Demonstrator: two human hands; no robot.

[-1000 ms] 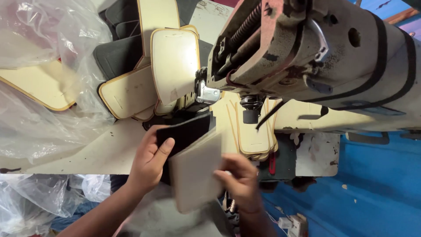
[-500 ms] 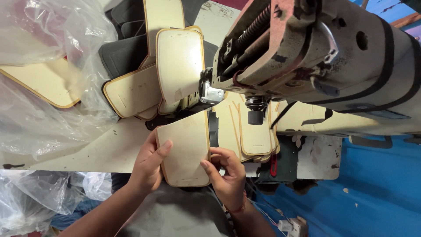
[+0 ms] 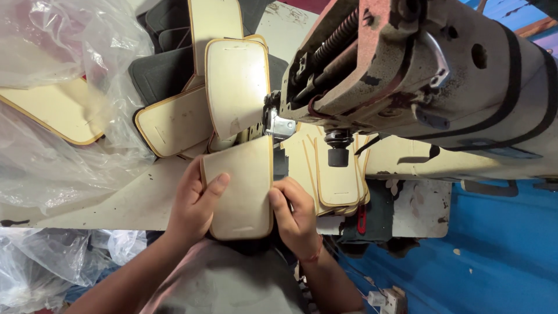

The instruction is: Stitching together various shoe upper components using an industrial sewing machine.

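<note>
Your left hand and right hand pinched the stiff, light cream panel by its side edges, at the tabletop's near edge.

I have 1 view, from the camera on the person's head. It looks steeply down and close in on the worktable, with the sewing machine filling the upper right, very near the lens. The forearms enter from the bottom edge. No 2nd view overlaps it.
</note>
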